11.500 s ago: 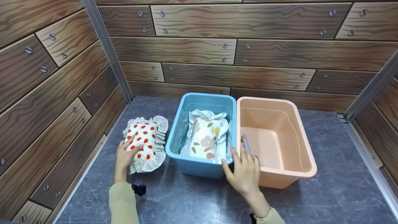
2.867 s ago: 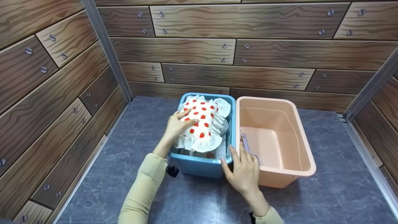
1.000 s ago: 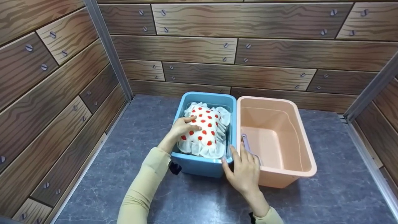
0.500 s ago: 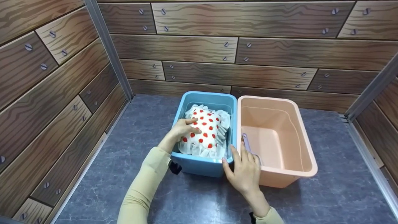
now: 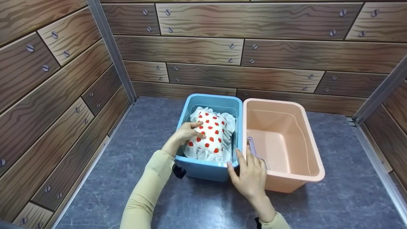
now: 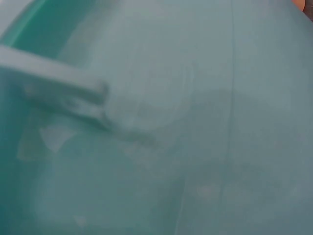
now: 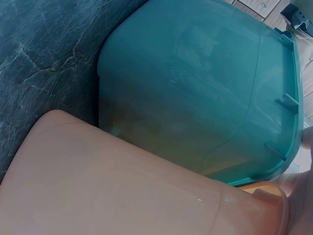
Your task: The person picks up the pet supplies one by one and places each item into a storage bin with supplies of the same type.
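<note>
A white frilled pillow with red strawberries (image 5: 211, 130) lies inside the blue bin (image 5: 203, 170), below its rim. My left hand (image 5: 185, 133) reaches over the bin's left side and grips the pillow between thumb and fingers. Beneath it the floral pillow is hidden from view. My right hand (image 5: 251, 178) rests on the rims where the two bins meet, fingers extended. In the left wrist view a blurred blue-green bin wall (image 6: 146, 176) fills the picture. The right wrist view has the blue bin's outside (image 7: 205, 88), with part of my right hand (image 7: 301, 196) at the edge.
To the right, the peach bin (image 5: 287, 184) stands against the blue one. A lavender handled tool (image 5: 251, 144) leans inside it, partly behind my right fingers. Wood-patterned walls (image 5: 203, 52) enclose the dark marbled floor (image 5: 152, 117) at the back and sides.
My left hand has carried the strawberry pillow from the floor at left into the blue bin, over the floral pillow, then lowered it slightly. My right hand has stayed put.
</note>
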Available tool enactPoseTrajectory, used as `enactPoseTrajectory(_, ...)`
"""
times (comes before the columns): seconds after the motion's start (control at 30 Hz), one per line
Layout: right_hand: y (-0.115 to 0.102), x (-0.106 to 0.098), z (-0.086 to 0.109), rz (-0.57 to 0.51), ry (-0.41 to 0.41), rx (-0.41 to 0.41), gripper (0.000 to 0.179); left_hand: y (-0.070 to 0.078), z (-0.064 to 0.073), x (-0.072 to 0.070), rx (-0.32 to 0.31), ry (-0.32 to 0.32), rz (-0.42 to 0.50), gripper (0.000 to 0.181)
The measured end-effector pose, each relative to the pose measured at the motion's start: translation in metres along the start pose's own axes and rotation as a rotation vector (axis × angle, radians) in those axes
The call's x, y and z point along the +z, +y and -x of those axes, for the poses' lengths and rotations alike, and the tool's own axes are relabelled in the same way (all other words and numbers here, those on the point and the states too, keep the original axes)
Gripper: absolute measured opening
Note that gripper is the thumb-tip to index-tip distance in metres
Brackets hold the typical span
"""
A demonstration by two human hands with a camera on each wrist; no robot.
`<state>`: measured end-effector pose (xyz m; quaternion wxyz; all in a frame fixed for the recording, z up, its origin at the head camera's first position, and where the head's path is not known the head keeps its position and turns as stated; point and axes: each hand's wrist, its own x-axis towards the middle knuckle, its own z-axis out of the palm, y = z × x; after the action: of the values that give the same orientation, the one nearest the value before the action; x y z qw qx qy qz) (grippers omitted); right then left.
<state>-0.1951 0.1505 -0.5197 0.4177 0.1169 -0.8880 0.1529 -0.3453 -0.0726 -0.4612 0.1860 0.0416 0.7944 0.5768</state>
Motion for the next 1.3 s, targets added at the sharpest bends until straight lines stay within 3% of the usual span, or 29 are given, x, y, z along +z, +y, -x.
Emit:
enactPoseTrajectory(0.47, -0.0001, -0.0005, -0.0004, -0.005, -0.006, 0.005, 0.063, -0.0007, 0.0021, 0.0002, -0.008, -0.004, -0.057, 0.067)
enactPoseTrajectory(0.97, 0.0004, 0.0004, 0.0, -0.006, 0.0, 0.005, 0.064, -0.0024, 0.0058, 0.0026, 0.037, 0.011, -0.228, 0.067)
enactPoseTrajectory(1.3, 0.0003, -0.0003, -0.0004, 0.003, -0.004, 0.005, 0.061, -0.0001, 0.0095, 0.0021, 0.051, 0.064, -0.348, 0.066)
